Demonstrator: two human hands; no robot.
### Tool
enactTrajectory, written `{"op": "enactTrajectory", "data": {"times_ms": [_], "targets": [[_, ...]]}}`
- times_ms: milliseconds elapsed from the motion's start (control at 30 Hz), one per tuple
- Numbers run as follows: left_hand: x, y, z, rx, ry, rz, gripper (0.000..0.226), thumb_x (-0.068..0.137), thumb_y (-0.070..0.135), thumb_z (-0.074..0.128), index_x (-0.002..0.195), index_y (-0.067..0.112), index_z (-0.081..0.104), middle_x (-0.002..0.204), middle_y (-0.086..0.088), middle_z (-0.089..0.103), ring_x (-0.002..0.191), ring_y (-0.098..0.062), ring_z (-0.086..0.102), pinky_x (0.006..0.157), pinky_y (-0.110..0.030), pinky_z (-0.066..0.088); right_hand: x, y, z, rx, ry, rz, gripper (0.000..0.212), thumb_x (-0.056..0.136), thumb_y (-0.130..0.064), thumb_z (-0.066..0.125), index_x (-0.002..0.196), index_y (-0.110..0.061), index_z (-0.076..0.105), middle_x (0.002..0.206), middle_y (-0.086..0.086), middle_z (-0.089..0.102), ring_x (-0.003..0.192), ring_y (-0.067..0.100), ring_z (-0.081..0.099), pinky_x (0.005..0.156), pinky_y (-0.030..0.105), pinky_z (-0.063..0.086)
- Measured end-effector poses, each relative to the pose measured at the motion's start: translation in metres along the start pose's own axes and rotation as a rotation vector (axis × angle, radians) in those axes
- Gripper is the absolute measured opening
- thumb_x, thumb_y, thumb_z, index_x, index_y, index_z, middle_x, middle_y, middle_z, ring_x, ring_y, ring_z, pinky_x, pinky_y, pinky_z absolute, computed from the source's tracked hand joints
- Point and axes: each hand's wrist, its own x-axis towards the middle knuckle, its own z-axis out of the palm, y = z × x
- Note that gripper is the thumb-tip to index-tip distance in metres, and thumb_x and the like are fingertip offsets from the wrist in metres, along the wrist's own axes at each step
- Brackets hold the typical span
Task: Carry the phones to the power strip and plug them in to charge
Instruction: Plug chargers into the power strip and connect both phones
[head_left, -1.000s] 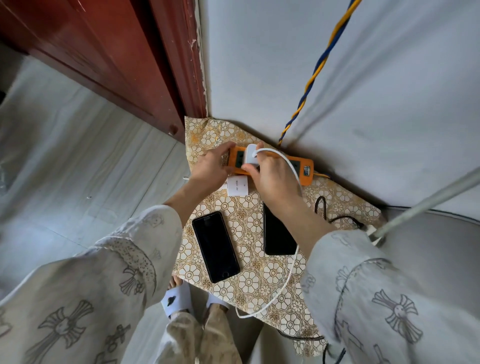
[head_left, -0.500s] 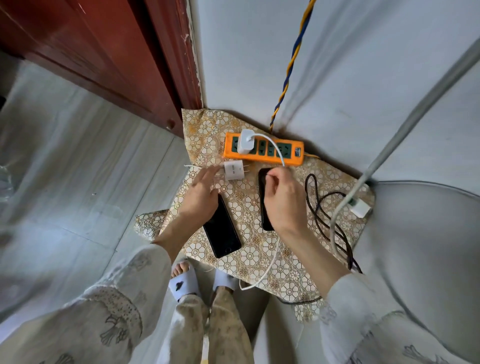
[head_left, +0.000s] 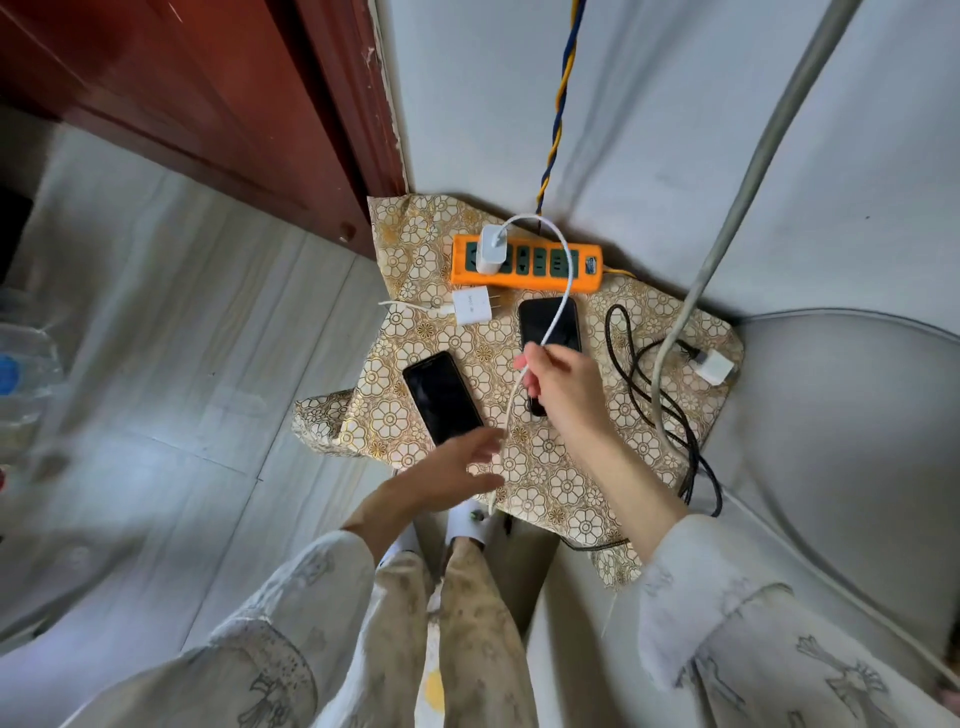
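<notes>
My right hand (head_left: 563, 387) pinches the white cable (head_left: 563, 270), which arcs from the charger (head_left: 491, 249) seated in the orange power strip (head_left: 582, 280). My left hand (head_left: 452, 473), fingers relaxed, hovers near the left phone (head_left: 441, 397); the right phone (head_left: 548, 322) lies just below the strip, both on the patterned cloth (head_left: 566, 483).

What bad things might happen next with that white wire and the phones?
1. The right hand pinches the white cable, which loops up to the white charger in the orange power strip. A hard tug might pull the charger loose.
2. The cable's free end hangs off the cloth's edge near the feet; it might snag.
3. The left hand reaches close to the left phone and might knock it toward the cloth's edge.
</notes>
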Motion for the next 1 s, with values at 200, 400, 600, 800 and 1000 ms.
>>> {"op": "enactTrajectory", "data": {"times_ms": [200,400,600,800,1000], "targets": [[-0.019,0.022,-0.012,-0.244,0.28,0.097,0.015,0.092,0.004,0.047,0.084,0.007,0.06,0.077,-0.01,0.065,0.067,-0.01,0.064,0.074,-0.03,0.056,-0.002,-0.033,0.002,0.21,-0.056,-0.089,0.032,0.094,-0.028,0.043,0.091,-0.005,0.064,0.068,0.002,0.06,0.055,0.006,0.053,0.048,0.011,0.041],[-0.042,0.06,-0.079,-0.608,0.569,0.269,0.018,0.093,0.007,0.046,0.083,0.006,0.062,0.065,-0.002,0.071,0.061,-0.017,0.071,0.059,-0.024,0.057,-0.031,-0.002,0.018,-0.116,-0.484,0.039,0.029,0.094,-0.039,0.042,0.105,-0.019,0.06,0.11,-0.002,0.064,0.098,0.007,0.06,0.092,0.026,0.045],[-0.052,0.061,-0.11,-0.716,0.631,0.308,0.021,0.093,0.022,0.048,0.09,0.012,0.066,0.082,-0.004,0.075,0.08,-0.02,0.072,0.068,-0.024,0.057,-0.043,-0.01,0.037,-0.204,-0.502,-0.02,0.02,0.09,-0.01,0.051,0.095,0.003,0.066,0.093,0.007,0.067,0.088,0.025,0.064,0.086,0.044,0.052],[-0.07,0.006,-0.063,-0.615,0.367,0.106,0.034,0.093,0.005,0.043,0.127,0.01,0.047,0.121,-0.006,0.059,0.114,-0.016,0.055,0.089,-0.025,0.047,-0.034,-0.055,0.032,0.188,-0.337,-0.046,0.014,0.088,-0.004,0.053,0.095,-0.003,0.066,0.088,0.011,0.068,0.071,0.016,0.067,0.07,0.026,0.058],[-0.082,0.018,-0.05,-0.283,0.372,0.106,0.014,0.091,0.007,0.051,0.086,0.01,0.064,0.081,-0.003,0.069,0.075,-0.009,0.066,0.076,-0.027,0.054,-0.034,-0.076,0.034,0.391,-0.222,-0.099,0.015,0.089,-0.006,0.052,0.096,0.0,0.065,0.086,0.016,0.067,0.075,0.024,0.066,0.071,0.028,0.058]]}}
